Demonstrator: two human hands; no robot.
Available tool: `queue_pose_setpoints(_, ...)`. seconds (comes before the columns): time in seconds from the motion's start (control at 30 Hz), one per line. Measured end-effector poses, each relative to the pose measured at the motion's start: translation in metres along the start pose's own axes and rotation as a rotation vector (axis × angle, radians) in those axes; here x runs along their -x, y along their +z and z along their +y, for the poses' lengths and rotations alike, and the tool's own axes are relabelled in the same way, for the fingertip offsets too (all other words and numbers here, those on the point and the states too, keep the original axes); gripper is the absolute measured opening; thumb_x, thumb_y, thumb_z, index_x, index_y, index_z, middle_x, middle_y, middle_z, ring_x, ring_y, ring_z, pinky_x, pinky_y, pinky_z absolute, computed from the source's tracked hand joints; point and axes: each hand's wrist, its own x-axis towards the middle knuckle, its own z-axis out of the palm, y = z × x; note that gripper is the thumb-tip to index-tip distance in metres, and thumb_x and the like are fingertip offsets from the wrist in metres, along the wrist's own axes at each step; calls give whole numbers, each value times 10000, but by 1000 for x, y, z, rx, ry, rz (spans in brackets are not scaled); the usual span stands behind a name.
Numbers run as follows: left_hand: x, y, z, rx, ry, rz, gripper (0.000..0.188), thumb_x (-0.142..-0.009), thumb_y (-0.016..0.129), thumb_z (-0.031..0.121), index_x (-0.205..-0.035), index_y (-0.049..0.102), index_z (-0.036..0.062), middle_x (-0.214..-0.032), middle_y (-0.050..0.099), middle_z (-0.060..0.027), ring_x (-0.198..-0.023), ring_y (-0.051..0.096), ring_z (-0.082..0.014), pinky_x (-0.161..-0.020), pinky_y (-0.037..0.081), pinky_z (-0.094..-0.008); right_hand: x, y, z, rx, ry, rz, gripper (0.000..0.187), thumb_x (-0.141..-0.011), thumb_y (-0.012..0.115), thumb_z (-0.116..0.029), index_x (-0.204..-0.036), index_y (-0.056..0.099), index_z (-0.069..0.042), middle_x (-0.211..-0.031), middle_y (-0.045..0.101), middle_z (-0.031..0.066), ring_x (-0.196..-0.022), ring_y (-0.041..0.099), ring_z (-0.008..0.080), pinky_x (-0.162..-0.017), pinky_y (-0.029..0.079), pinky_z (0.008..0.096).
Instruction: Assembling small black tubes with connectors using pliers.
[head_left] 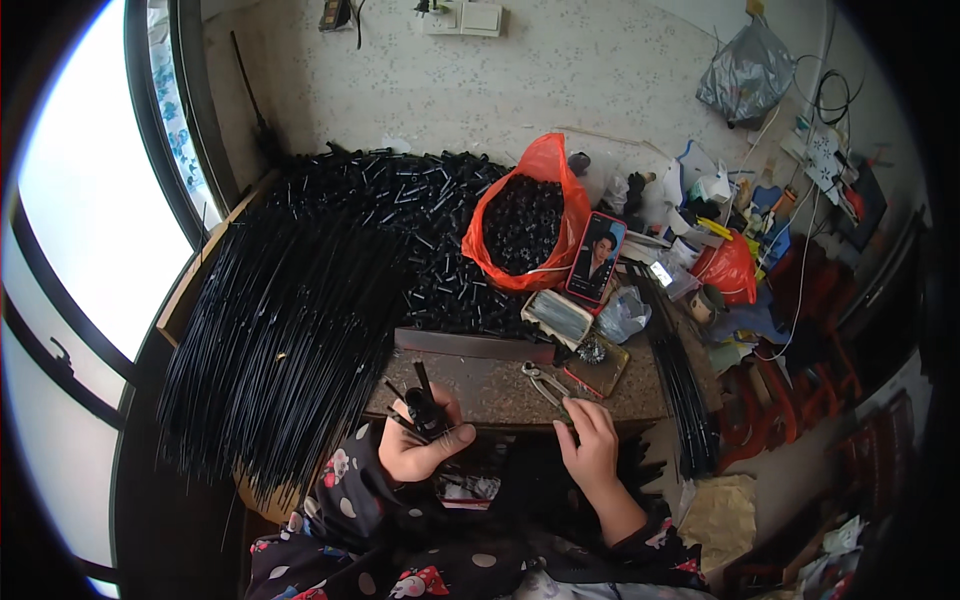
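My left hand (425, 458) is closed round a black tubular piece (424, 408) with several thin black rods sticking out of it. The thumb presses from the right side. Over the table's front edge, my right hand (592, 445) has its fingers loosely stretched and its thumb apart. Its fingertips reach the handle ends of metal pincers (543, 383), which lie on the brown speckled tabletop (470, 375). The palm and the undersides of the right fingers are hidden.
Long black rods (270, 350) cover the left side. Behind lies a heap of short black tubes (400, 200). An orange bag (483, 262) holds black pieces. A phone (597, 258) leans beside a box of thin pins (560, 318). More rods (680, 390) lie right.
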Motion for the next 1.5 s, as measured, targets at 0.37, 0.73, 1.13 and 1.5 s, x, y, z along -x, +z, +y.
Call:
queue_pose_setpoints(0.37,-20,-2,-3,-161,70,-32,912,-564,845,149,-1303,332,-5,-1151,548,-99,-1010,530,-115,-891,395,-254,12,4,-6,-1414,955,-481,107,-775,581,-20,-879,559,-4,-1113,443,47,-955,511,188,-774,443,335)
queue_pose_setpoints(0.73,-17,-13,10,-174,122,154,945,-505,879,238,-1263,384,-33,-989,617,-54,-897,553,-93,-821,435,-243,-30,-70,-75,197,-478,-90,179,-568,726,-153,-671,618,-54,-1005,517,35,-999,451,319,-827,332,443)
queue_pose_setpoints(1.13,-24,-7,6,136,60,-19,765,-487,878,326,-1087,529,1,-696,485,58,-633,417,-18,-551,341,-186,24,-13,-49,-1826,734,-1192,343,-814,631,-264,-966,494,11,-789,604,171,-551,598,222,-515,494,277)
queue_pose_setpoints(1.5,-22,-21,15,200,7,7,570,-502,880,257,-915,578,4,-639,521,44,-573,444,-28,-525,342,-173,-9,-21,-62,-1682,724,-1316,212,-824,614,-86,-994,541,18,-694,605,59,-567,592,126,-543,473,230)
